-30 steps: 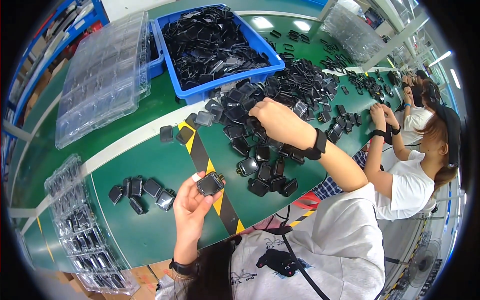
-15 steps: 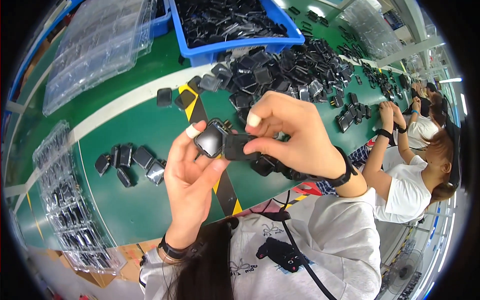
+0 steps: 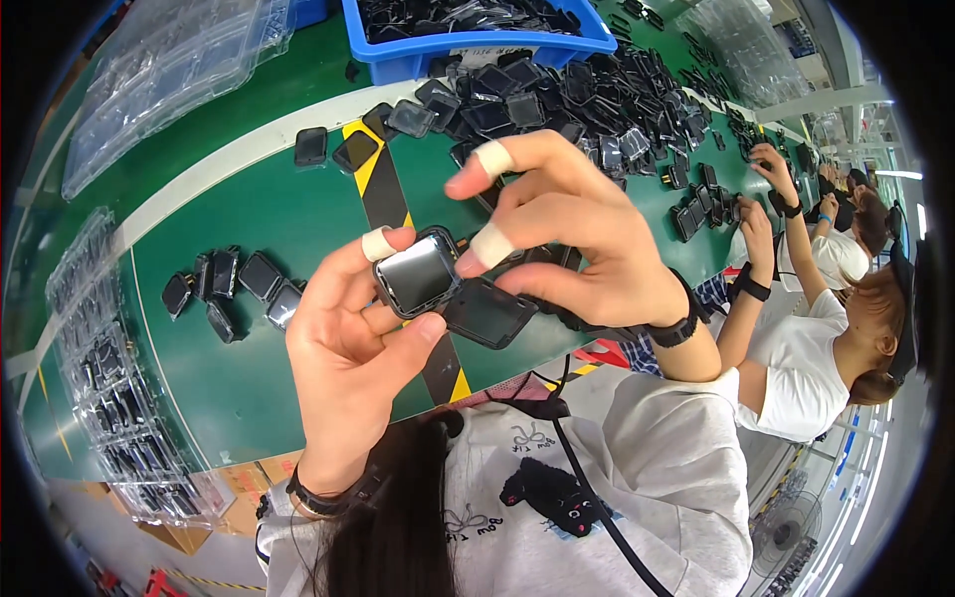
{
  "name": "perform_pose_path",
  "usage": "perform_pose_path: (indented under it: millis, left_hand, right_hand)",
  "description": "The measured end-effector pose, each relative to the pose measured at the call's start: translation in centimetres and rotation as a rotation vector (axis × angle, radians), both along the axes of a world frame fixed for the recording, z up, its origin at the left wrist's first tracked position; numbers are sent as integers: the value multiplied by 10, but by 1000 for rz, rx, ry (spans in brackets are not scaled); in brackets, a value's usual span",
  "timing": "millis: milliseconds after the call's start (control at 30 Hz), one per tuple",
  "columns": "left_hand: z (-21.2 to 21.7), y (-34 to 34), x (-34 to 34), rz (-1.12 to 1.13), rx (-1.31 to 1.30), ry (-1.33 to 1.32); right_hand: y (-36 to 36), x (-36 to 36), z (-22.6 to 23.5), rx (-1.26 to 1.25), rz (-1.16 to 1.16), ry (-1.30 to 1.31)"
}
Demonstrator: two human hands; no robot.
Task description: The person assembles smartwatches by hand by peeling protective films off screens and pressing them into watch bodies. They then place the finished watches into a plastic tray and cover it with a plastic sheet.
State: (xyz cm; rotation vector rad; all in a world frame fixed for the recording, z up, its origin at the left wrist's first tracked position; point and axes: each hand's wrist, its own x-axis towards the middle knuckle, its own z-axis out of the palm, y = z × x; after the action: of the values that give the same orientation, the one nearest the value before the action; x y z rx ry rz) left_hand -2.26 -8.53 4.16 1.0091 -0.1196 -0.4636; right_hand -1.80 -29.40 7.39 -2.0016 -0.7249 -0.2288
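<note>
My left hand [image 3: 348,348] grips a small square watch-like device [image 3: 417,272] by its edges, with its glossy screen facing up. Directly beside the device, a flat black square cover [image 3: 489,312] is tilted, its corner close to my left thumb. My right hand [image 3: 582,244] has its thumb on the cover's upper edge; fingers behind the cover are hidden. One banded right fingertip meets the device's right rim, while another finger is raised away. Pale finger sleeves show on both hands. Several similar black square pieces [image 3: 262,276] lie left of my left hand.
Beyond my hands is a large heap of black square parts [image 3: 517,104], with a full blue bin [image 3: 477,45] behind it. Clear plastic trays [image 3: 179,90] stand far left; filled trays [image 3: 124,398] lie nearer. Striped tape [image 3: 383,194] crosses the green table. A co-worker [image 3: 796,348] sits at right.
My right fingers have spread, one lifting and another reaching the device's rim. The black cover has turned and dropped lower beside the device. The whole view has shifted slightly.
</note>
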Motion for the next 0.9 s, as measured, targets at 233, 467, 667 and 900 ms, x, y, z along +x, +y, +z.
perform_pose_path:
  millis: [233, 467, 667, 900]
  left_hand:
    - [-8, -1, -5, -26, -74, -19]
    - [-17, -5, -9, -12, -30, -111]
    - [-15, -9, -12, 6, -56, -104]
    - [-16, -7, -15, -14, -40, -116]
  right_hand:
    - [2, 13, -15, 173, 315, -16]
    - [10, -8, 5, 299, 37, 292]
    - [22, -19, -7, 293, -205, 447]
    - [27, -22, -30, 219, -211, 208]
